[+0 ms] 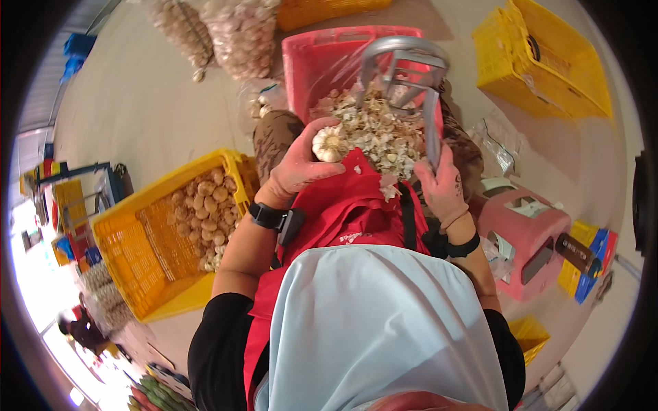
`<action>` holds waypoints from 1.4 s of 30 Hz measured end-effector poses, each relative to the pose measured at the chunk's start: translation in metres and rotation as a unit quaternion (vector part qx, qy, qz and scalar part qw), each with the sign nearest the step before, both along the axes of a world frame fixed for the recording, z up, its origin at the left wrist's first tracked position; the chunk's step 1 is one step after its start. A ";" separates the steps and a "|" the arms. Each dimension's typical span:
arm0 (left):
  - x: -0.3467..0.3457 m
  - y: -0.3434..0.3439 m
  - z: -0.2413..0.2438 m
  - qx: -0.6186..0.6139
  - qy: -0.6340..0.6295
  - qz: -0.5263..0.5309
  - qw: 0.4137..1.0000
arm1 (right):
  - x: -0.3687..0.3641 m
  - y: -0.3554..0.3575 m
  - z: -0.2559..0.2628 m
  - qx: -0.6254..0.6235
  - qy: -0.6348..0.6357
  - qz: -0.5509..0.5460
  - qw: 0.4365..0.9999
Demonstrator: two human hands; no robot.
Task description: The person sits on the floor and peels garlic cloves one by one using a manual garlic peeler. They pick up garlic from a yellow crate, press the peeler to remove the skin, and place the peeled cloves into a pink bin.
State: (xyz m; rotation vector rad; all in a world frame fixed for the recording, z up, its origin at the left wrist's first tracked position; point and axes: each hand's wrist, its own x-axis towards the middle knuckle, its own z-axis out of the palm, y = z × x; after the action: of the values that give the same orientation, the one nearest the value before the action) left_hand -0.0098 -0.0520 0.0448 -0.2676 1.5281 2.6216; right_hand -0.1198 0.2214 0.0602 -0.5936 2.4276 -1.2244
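In a pinkish glove, my left hand (308, 156) holds a whole garlic bulb (329, 144) between thumb and fingers, root end showing. My right hand (441, 180), also gloved, grips the lower end of a grey metal tool (433, 123) with a rounded frame and crossbars. The tool's upper part rises over a pink plastic bin (311, 67) between the knees. Garlic skins and stalk scraps (385, 128) fill the bin's near part. A red apron (329, 205) covers the lap, with a few skin flakes on it.
At left stands a yellow crate (149, 257) holding many garlic bulbs (208, 203). Bags of garlic (241, 36) lie beyond the left knee. A yellow crate (545, 67) is at the upper right. A pink stool (529, 231) carries a dark bottle (578, 254). Another person (85, 329) is far left.
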 end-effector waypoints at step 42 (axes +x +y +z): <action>-0.099 0.053 -0.024 0.064 -0.068 -0.078 0.993 | -0.015 0.004 -0.007 -0.057 -0.018 0.099 0.993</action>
State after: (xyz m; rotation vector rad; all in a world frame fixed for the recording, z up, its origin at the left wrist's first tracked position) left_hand -0.1086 0.0010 0.0209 -0.2966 1.2771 2.5097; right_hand -0.1353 0.2251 0.0533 -0.8178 2.2188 -1.2837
